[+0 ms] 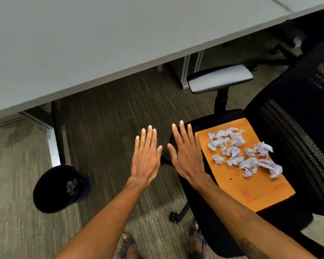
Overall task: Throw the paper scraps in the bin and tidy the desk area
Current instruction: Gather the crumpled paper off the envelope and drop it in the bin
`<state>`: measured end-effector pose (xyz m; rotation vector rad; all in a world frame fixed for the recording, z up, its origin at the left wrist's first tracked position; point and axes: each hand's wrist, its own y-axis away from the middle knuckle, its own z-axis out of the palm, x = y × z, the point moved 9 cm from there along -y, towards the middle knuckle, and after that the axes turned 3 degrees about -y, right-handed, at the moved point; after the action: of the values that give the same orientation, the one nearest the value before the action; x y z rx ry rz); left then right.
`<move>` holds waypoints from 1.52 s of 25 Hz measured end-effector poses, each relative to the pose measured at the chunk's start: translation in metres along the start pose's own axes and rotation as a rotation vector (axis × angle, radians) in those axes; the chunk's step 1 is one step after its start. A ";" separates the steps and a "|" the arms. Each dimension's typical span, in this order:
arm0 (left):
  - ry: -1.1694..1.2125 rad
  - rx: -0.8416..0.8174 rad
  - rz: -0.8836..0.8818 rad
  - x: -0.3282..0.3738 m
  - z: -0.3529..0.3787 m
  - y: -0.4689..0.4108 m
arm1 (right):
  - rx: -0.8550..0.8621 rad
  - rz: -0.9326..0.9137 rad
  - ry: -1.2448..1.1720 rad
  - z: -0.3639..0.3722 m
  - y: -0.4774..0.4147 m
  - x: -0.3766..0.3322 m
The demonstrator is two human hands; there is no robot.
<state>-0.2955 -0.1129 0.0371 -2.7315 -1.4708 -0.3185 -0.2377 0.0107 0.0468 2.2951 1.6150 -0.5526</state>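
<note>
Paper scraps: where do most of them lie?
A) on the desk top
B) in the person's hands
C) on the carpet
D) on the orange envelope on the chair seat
D: the paper scraps lie piled on the orange envelope that rests on the chair seat.

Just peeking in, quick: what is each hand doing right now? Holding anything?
Left hand: open, fingers straight, holding nothing.
Right hand: open, fingers straight, holding nothing.
</note>
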 end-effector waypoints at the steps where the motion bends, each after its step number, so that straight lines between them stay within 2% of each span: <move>1: 0.002 -0.011 0.020 0.016 0.005 -0.004 | 0.005 0.029 -0.006 -0.006 0.004 0.017; 9: 0.002 -0.099 0.161 0.129 0.042 -0.018 | 0.075 0.195 -0.001 -0.044 0.045 0.128; 16: -0.043 -0.155 0.275 0.199 0.074 -0.017 | 0.070 0.304 -0.019 -0.055 0.080 0.200; 32: -0.109 -0.221 0.367 0.226 0.124 -0.020 | 0.114 0.427 0.072 -0.051 0.109 0.279; 38: -0.104 -0.190 0.425 0.253 0.129 -0.019 | 0.145 0.423 0.243 -0.062 0.118 0.303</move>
<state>-0.1541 0.1208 -0.0425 -3.1560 -0.8743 -0.3169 -0.0263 0.2514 -0.0371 2.7959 1.1497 -0.3052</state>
